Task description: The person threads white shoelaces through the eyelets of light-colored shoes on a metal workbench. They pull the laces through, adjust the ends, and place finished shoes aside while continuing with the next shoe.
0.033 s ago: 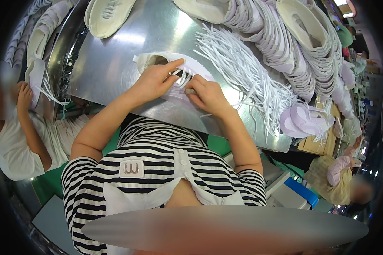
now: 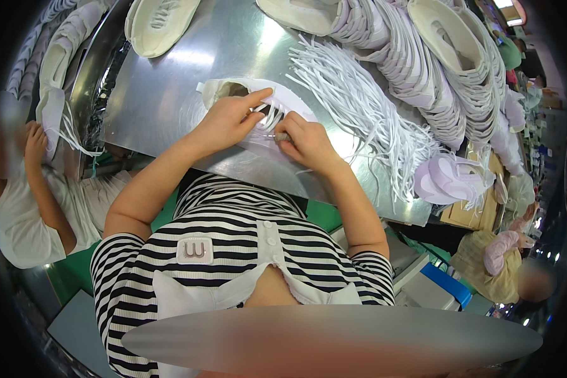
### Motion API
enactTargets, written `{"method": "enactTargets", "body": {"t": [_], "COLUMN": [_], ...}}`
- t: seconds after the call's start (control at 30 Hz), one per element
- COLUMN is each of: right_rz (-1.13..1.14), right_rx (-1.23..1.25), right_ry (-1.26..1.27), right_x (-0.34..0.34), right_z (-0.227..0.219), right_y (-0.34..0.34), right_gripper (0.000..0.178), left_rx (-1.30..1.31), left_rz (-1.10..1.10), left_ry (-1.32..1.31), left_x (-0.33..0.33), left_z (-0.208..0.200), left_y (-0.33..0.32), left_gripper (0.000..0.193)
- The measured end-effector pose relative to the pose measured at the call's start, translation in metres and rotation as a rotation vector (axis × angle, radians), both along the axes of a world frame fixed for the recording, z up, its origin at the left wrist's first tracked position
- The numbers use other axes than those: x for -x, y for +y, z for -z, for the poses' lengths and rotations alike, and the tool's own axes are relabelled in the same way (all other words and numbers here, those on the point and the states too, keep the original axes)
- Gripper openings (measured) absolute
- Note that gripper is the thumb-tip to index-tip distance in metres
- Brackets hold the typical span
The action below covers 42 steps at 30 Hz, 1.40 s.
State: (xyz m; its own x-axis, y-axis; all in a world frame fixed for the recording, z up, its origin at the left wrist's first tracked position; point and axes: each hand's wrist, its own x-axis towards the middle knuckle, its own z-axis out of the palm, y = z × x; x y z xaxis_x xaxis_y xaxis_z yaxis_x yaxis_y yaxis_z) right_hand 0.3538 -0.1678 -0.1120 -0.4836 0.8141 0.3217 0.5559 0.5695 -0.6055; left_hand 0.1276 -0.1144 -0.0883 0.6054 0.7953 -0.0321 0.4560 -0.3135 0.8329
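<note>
A pale lilac-white shoe upper (image 2: 293,101) lies on a metal table before me, white lace (image 2: 271,116) strung across its opening. My left hand (image 2: 230,123) grips it from the left, index finger laid along the far side of the opening and thumb by the laces. In my right hand (image 2: 305,142), curled at the near side of the laces, is a small hand tool (image 2: 282,137) with a short thick handle and a thin metal shaft. The shaft points left over the upper; its tip is too small to make out.
A heap of loose white shoelaces (image 2: 365,110) spreads to the right. Nested shoe uppers (image 2: 403,75) are stacked behind it; another upper (image 2: 160,25) lies at the far left. Lilac pieces (image 2: 450,178) rest at the table's right corner. A co-worker's hand (image 2: 36,142) holds an upper at left.
The tool in my right hand has turned slightly, and its thin shaft now shows pointing left. My left hand and the shoe upper stay in place.
</note>
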Motion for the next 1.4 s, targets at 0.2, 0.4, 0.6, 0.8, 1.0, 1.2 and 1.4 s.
{"method": "enactTargets", "body": {"t": [0.2,0.4,0.6,0.8,1.0,1.2,1.4], "right_rz": [0.078,0.562,0.553,0.467,0.327,0.231,0.181], "right_rx": [0.016,0.32,0.27,0.329,0.033,0.042,0.013], "right_ry": [0.227,1.141,1.189,1.216,0.652,0.41,0.199], "right_x": [-0.001,0.002,0.01,0.02,0.012,0.023,0.027], "right_z": [0.009,0.025,0.021,0.011,0.003,0.005,0.001], "right_y": [-0.008,-0.008,-0.002,0.014,0.003,-0.01,-0.007], "right_gripper": [0.016,0.007,0.006,0.006,0.012,0.017,0.018], "left_rx": [-0.149,-0.856,0.336,1.192,1.082,1.079,1.083], "left_rz": [0.091,-0.076,-0.676,-0.36,-0.493,-0.491,-0.503], "left_ry": [-0.111,-0.041,-0.684,-1.29,-1.239,-1.252,-1.333], "left_x": [0.001,0.019,0.026,0.017,0.016,0.023,0.019], "left_z": [0.009,0.009,0.038,0.022,0.012,0.027,0.028], "left_y": [0.011,-0.006,-0.077,-0.039,0.006,0.007,0.004], "left_gripper": [0.045,0.042,0.045,0.049,0.045,0.043,0.044]}}
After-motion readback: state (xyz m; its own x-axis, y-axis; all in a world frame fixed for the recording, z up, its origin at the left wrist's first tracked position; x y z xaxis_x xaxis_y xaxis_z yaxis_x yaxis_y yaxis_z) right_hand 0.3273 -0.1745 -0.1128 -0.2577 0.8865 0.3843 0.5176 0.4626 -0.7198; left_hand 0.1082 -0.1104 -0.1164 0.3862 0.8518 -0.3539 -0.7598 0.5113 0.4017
